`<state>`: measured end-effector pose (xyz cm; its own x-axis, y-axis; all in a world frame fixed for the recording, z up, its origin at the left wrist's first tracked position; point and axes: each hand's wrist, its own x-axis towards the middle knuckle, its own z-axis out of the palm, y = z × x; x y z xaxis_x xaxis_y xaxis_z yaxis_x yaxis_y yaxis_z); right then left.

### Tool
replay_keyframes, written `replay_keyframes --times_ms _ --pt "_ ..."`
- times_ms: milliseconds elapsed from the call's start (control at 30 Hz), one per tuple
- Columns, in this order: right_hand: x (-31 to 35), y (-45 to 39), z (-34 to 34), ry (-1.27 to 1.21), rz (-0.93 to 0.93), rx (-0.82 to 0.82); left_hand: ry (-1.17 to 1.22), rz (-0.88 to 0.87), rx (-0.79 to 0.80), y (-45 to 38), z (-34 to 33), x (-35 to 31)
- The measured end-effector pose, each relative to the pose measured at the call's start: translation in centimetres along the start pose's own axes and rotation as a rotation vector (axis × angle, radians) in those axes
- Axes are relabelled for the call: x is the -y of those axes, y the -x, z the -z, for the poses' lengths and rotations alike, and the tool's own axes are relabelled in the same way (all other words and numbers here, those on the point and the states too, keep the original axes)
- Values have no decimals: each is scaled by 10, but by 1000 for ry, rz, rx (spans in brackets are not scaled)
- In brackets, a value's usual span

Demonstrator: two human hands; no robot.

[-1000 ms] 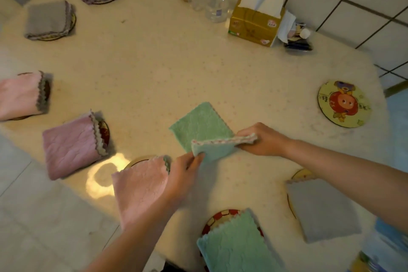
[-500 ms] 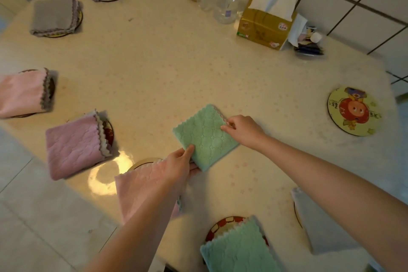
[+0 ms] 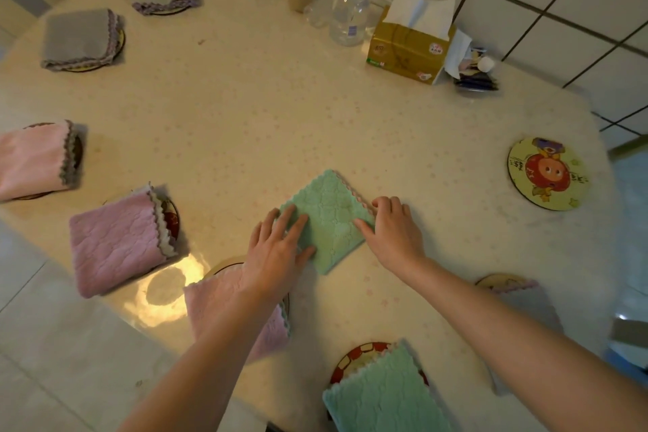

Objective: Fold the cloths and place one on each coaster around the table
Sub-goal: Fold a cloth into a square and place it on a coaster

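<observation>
Quilted plush green cloth, glossy table

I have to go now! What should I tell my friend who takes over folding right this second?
Left hand and right hand: both lie flat on the folded green cloth in the middle of the table, pressing it, not gripping.
Done: seven coasters along the table's edge already carry folded cloths.
Left: carry this green cloth to the bare cartoon coaster on the right, the only uncovered coaster in view.
</observation>
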<state>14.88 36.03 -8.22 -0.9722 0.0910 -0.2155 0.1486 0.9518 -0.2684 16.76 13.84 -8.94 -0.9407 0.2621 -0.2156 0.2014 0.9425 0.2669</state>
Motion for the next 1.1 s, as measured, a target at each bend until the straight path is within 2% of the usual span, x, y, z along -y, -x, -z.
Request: replay_keyframes --times_ms 67,167,233,400,533,667,800,900,1100 --pt "-2 1 0 -35 -35 4 61 18 -8 -4 3 3" --pt "4 0 4 -73 -153 45 218 52 -126 -15 8 6" --pt "9 -2 5 -133 -249 76 343 156 -141 -25 14 4" --pt "12 -12 6 -380 -449 189 497 444 -46 -47 27 -1" --pt "14 -10 15 -496 -450 255 634 665 137 -58 40 -3" --pt "2 -6 24 -736 -437 257 813 658 78 -57 47 -7" --pt "-32 2 43 -953 -432 201 1260 652 96 -49 51 -32" --pt "-75 9 69 -1049 -394 159 1444 619 108 -45 47 -74" --pt "-193 27 124 -1167 -388 94 1598 556 43 -67 27 -195"
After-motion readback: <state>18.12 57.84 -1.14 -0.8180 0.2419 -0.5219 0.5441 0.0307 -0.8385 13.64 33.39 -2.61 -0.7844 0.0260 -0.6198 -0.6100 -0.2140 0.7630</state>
